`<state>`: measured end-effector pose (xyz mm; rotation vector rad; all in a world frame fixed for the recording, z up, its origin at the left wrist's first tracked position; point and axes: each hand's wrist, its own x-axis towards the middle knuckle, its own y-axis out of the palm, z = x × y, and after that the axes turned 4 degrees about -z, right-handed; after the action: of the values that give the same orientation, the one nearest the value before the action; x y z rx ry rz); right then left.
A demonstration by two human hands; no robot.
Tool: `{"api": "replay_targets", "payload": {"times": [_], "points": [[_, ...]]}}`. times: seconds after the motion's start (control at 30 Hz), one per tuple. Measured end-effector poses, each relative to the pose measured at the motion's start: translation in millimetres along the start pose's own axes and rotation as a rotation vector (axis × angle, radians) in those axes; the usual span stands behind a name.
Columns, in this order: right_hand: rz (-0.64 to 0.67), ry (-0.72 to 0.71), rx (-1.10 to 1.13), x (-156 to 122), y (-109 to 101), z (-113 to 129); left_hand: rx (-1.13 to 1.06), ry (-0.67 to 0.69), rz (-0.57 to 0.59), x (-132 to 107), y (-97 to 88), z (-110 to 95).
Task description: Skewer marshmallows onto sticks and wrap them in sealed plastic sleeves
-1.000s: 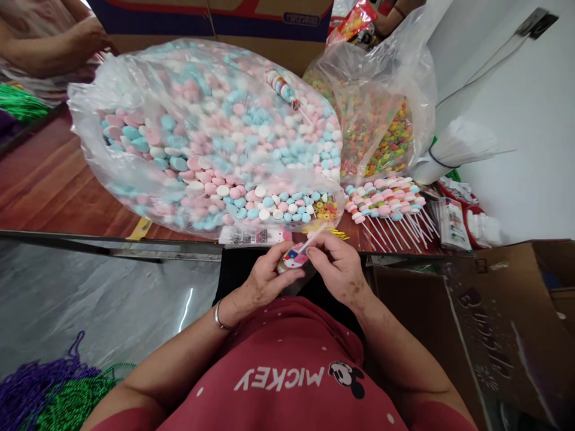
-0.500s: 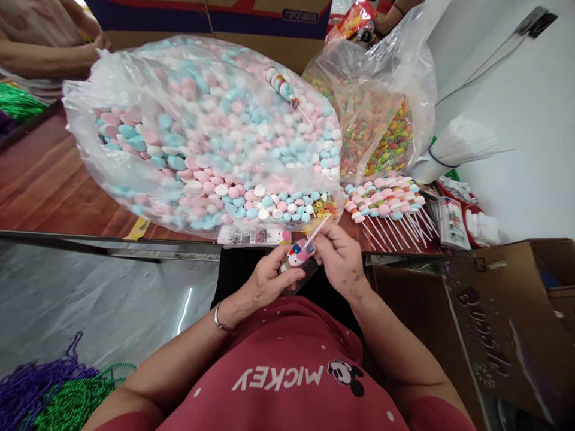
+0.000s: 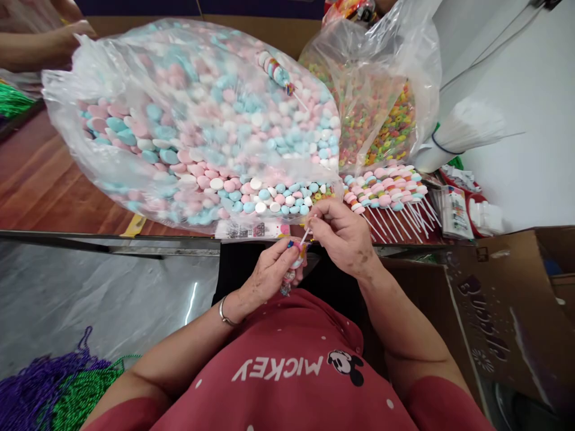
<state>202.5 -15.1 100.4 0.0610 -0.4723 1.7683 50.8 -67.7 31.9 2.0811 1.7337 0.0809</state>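
My left hand (image 3: 268, 270) is closed around a candy skewer (image 3: 296, 261) in a printed clear wrapper, held in front of my waist. The wrapper's twisted lower end sticks out below my fingers. My right hand (image 3: 345, 239) pinches the upper end of the skewer's white stick (image 3: 305, 233). Just beyond, at the table edge, lies a stack of printed wrappers (image 3: 247, 230). To the right of it are several unwrapped candy skewers (image 3: 386, 188) in pink, blue and white. A finished wrapped skewer (image 3: 275, 70) rests on the big bag (image 3: 179, 120) of pastel candies.
Behind the skewers stands a clear bag (image 3: 381, 120) of small ring candies. A holder of white sticks (image 3: 467, 134) is near the wall. A cardboard box (image 3: 498, 311) sits at right, and bead strings (image 3: 67, 389) lie at lower left. Another person's arm (image 3: 40, 48) shows at upper left.
My right hand has gone from the wrapper's edge to the end of the stick. The wrapper now sits gathered round the candy in my left hand. The view has shifted slightly.
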Motion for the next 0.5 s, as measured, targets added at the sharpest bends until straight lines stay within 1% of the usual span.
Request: {"api": "replay_targets", "payload": {"times": [0.17, 0.33, 0.4, 0.5], "points": [[0.021, 0.064, 0.004, 0, 2, -6, -0.106, -0.027, -0.108, 7, -1.5, 0], [0.137, 0.095, -0.037, -4, 1, -11, -0.208, -0.102, -0.170, 7, 5.6, -2], [0.089, 0.107, -0.004, -7, 1, -14, -0.228, -0.094, -0.225, 7, 8.7, -2], [-0.045, 0.149, 0.025, -17, 4, -22, -0.193, -0.020, -0.305, 11, 9.6, -1]]}}
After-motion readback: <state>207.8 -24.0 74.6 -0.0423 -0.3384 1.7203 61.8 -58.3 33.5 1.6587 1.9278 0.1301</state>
